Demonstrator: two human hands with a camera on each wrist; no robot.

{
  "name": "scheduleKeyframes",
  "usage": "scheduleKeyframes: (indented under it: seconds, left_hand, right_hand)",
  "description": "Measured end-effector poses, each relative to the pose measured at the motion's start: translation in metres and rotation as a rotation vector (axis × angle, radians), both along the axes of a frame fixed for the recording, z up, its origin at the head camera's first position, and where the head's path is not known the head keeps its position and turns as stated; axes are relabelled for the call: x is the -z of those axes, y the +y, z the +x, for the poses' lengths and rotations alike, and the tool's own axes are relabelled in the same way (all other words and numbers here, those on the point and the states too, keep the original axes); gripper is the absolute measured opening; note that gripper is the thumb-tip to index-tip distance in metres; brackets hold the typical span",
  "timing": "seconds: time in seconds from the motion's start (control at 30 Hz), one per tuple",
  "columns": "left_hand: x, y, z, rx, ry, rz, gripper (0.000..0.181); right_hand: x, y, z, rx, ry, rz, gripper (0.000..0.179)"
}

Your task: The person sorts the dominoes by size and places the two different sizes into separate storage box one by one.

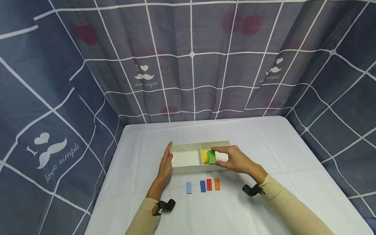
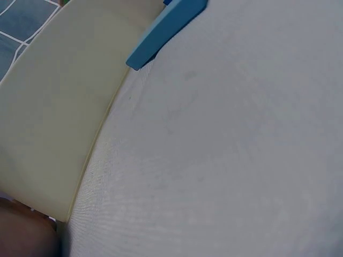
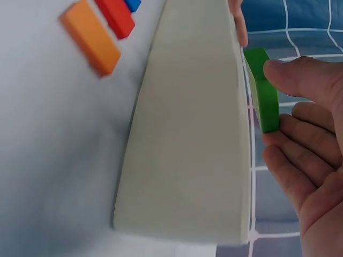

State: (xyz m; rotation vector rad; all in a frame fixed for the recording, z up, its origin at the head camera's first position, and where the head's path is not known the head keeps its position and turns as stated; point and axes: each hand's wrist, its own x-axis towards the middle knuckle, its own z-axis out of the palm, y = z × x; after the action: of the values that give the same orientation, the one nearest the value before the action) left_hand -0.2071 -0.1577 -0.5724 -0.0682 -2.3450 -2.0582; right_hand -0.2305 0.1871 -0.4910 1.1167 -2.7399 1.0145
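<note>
A shallow off-white box (image 1: 185,169) lies on the table, with a divider making two compartments. My left hand (image 1: 165,167) rests along its left end, fingers fairly straight. Between thumb and fingers, my right hand (image 1: 236,160) pinches a green block (image 1: 211,157) over the right compartment. In the right wrist view the green block (image 3: 262,91) shows above the box rim. A yellow block (image 1: 205,157) is in the right compartment, left of the green one and partly hidden by it.
In front of the box, a light blue block (image 1: 189,188), a dark blue block (image 1: 203,186), a red block (image 1: 209,184) and an orange block (image 1: 217,184) lie in a row on the white tablecloth (image 1: 141,147). A checked curtain (image 1: 176,75) hangs behind and at both sides.
</note>
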Motion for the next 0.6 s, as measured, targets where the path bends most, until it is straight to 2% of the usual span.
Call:
scheduleKeyframes:
  seconds: [0.23,0.6]
  left_hand:
    - [-0.001,0.0,0.0,0.004,0.01,0.0,0.058]
    - [-0.002,0.002,0.001,-0.001,0.01,-0.001,0.058]
  right_hand:
    - [0.002,0.01,-0.009,0.03,-0.019,0.042,0.06]
    - [0.001,0.018,-0.022,0.025,-0.041,0.132,0.061]
